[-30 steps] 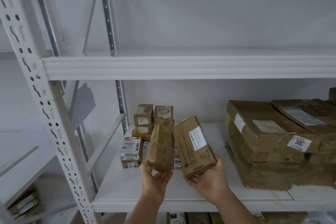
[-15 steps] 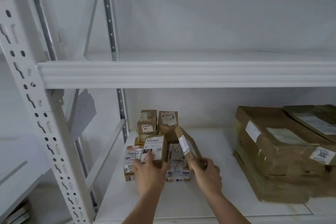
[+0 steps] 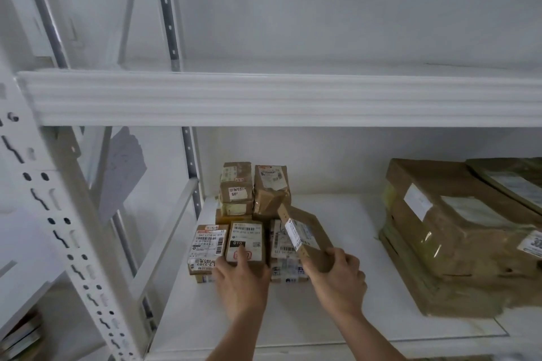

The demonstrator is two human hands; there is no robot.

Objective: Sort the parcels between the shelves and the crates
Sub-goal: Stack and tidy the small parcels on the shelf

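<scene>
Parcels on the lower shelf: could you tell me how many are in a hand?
2. The left hand holds the upright parcel at the cluster's front; the right hand grips the tilted parcel beside it. No other looks held.

Two hands are in view, the left hand (image 3: 239, 281) and the right hand (image 3: 337, 275), and each rests on one small parcel. Small brown parcels (image 3: 246, 243) clustered at the left of the lower shelf (image 3: 337, 328) number about nine, the rear stack being partly hidden. Two shelf boards show, and at least two large parcels (image 3: 457, 240) lie at right.
</scene>
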